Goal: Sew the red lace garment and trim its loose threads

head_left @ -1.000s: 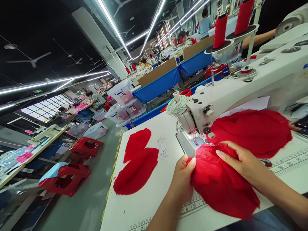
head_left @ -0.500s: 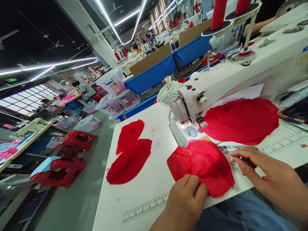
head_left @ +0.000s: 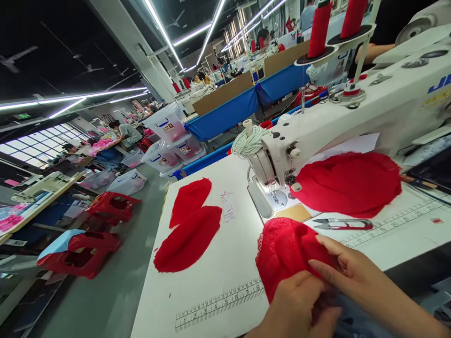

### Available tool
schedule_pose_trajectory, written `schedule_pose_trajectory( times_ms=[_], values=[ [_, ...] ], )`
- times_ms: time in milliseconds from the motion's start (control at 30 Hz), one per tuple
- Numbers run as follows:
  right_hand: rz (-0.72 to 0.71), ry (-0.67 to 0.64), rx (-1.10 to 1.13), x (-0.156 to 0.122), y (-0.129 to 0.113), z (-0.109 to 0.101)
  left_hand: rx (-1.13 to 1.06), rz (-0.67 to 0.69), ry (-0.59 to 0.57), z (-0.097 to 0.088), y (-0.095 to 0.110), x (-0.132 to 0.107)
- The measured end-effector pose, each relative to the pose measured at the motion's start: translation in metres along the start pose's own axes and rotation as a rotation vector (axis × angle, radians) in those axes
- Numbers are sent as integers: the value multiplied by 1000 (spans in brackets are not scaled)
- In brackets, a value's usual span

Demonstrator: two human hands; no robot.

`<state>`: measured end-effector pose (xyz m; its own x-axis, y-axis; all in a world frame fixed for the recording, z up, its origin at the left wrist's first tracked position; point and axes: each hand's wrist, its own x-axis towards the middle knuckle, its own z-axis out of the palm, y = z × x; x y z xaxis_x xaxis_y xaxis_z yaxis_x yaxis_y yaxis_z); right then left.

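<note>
A red lace fabric piece (head_left: pixel 285 251) lies bunched at the near edge of the white sewing table (head_left: pixel 211 291). My left hand (head_left: pixel 299 305) grips its lower part with fingers curled. My right hand (head_left: pixel 347 274) lies over its right side, fingers pressed on the cloth and pinching it. The white sewing machine (head_left: pixel 338 117) stands just behind, its needle area free of cloth. Red thread snips (head_left: pixel 343 224) lie on the table to the right of the fabric.
Two red cut pieces (head_left: pixel 188 225) lie at the table's left. A larger red pile (head_left: pixel 348 183) sits behind the machine head. Red thread cones (head_left: pixel 320 28) stand on top. Red stools (head_left: pixel 84 251) and plastic bins (head_left: pixel 169 136) line the aisle; other workers sit at far tables.
The lace piece was pulled from under the needle toward the table's near edge. My right hand left the snips on the table and came onto the cloth beside my left hand.
</note>
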<state>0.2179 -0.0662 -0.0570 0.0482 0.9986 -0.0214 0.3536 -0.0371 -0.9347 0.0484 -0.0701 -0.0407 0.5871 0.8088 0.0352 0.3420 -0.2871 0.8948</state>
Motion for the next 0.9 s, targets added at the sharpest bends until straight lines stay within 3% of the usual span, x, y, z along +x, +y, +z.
schedule_pose_trajectory(
  times_ms=[67, 133, 200, 267, 400, 467, 533, 667, 900],
  values=[
    [-33, -10, 29, 13, -4, 3, 186, 113, 150, -14, 2, 7],
    [-50, -61, 82, 23, -5, 1, 329, 99, 384, -36, 5, 16],
    [-70, -80, 123, 30, -6, -3, 283, 38, 454, -58, 6, 26],
    [-116, -121, 167, 35, -8, -7, 102, -66, 389, -76, 7, 34],
    [-201, -321, 213, 45, -24, -15, -272, -298, 23, -95, 11, 44],
    [-208, -367, 213, 51, -32, -18, -392, -343, -79, -99, 15, 47],
    [-203, -392, 219, 56, -38, -19, -485, -386, -89, -100, 17, 49],
    [-194, -410, 264, 60, -45, -16, -672, -485, 3, -97, 14, 51],
    [-133, -218, 149, 58, -36, -1, -818, -448, 103, -87, 5, 45]
  ],
)
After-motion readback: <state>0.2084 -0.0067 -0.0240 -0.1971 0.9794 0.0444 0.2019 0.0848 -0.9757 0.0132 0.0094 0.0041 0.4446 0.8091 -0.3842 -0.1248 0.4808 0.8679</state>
